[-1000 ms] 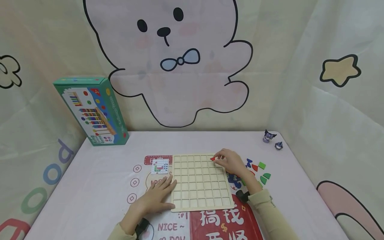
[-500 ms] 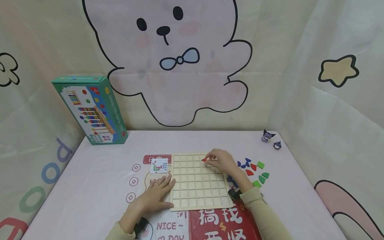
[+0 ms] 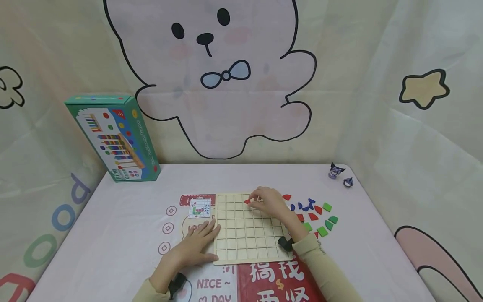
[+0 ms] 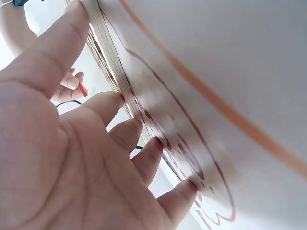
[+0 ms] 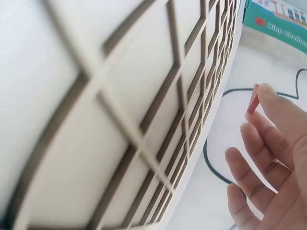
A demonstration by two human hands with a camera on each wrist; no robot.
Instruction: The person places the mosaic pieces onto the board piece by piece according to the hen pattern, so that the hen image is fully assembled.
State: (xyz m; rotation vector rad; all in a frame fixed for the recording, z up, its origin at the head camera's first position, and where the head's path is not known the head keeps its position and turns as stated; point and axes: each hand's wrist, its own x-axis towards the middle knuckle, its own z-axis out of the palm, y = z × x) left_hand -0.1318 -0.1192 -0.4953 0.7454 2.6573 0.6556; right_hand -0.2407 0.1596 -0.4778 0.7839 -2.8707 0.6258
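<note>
A pale wooden grid board (image 3: 245, 235) lies on the table in front of me, its squares bare where I can see them. Along its left edge rests my left hand (image 3: 198, 243), fingers spread and straight, fingertips touching the frame. Over the board's upper part, my right hand (image 3: 268, 203) pinches a small red triangular piece (image 3: 247, 201) between thumb and index finger. In the right wrist view that red piece (image 5: 253, 99) is held above the board. Left of the board's top corner lies a small pattern card (image 3: 200, 208) with a coloured picture on a grid.
Loose pieces lie right of the board: green squares (image 3: 322, 231), red pieces (image 3: 313, 216), blue pieces (image 3: 311, 201) and green quarter-rounds (image 3: 329, 225). A green box (image 3: 117, 142) stands at the back left. Two crumpled wrappers (image 3: 336, 171) sit at the back right. A printed mat (image 3: 279, 277) lies beneath the board.
My right hand has moved left across the top of the board with the red triangular piece, uncovering more loose pieces at the right. My left hand stays on the board's edge.
</note>
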